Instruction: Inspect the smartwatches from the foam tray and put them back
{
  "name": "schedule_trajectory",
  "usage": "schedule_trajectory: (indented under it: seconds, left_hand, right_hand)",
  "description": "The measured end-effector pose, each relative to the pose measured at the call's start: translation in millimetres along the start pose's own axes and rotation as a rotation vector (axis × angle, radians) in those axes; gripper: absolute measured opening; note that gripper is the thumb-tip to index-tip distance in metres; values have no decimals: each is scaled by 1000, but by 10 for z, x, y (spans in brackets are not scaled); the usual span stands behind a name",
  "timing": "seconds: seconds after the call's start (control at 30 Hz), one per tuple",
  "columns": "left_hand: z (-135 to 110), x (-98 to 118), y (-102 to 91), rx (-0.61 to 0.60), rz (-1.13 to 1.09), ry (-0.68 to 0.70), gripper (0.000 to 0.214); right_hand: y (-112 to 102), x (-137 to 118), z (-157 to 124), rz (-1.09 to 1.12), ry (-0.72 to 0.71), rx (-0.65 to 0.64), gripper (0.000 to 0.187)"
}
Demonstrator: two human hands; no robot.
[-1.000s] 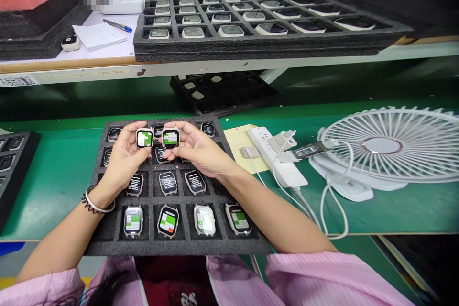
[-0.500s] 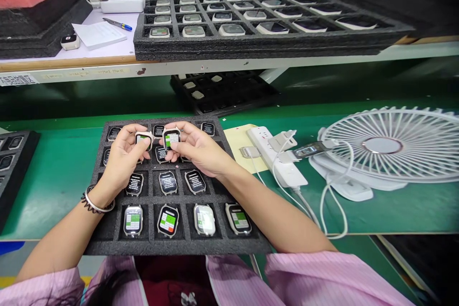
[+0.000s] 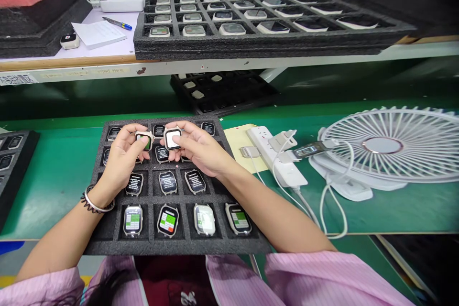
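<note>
Here left hand grip holds green-lit watch, partly thumb-hidden; right hand grip holds white-lit watch.

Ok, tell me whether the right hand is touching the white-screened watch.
Touching. The head view shows the right hand pinching the white-screened watch by its edges between thumb and fingers.

Nothing legible — watch screens and the shelf-edge label are too small.
</note>
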State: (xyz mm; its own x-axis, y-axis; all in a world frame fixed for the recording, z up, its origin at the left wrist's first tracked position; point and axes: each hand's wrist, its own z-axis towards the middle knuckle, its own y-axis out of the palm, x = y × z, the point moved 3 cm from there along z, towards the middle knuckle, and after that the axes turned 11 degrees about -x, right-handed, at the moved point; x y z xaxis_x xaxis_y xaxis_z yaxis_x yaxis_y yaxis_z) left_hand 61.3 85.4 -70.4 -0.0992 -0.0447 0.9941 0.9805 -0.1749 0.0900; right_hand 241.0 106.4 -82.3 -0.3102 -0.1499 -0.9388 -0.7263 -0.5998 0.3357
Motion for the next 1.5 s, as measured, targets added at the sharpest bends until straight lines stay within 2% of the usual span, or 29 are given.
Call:
schedule_trajectory:
  seconds: [0.3,0.47,0.7,0.93,1.3,1.5]
  left_hand:
    - [11,-26,-15,-5,42,24,31]
    - [15,-20,-3,-40,43,47,40]
    - [8,-6,22,-70,8,53,49]
    - [-5,3,24,-58,12,17,33]
    - [2,8,30,-76,0,37,44]
    - [-2,-6,27,-88,-7,26,49]
  right_hand:
    - [-21,28,4,36,8,-1,28]
    - [-23,40,4,18,-41,-8,42]
    - [-15,28,7,12,-62,-23,50]
    - [-11,10,0,-6,0,-11,33]
    - [-32,30,5,-22,-52,-19,39]
    - [-23,8,-10,-65,-29,-5,46]
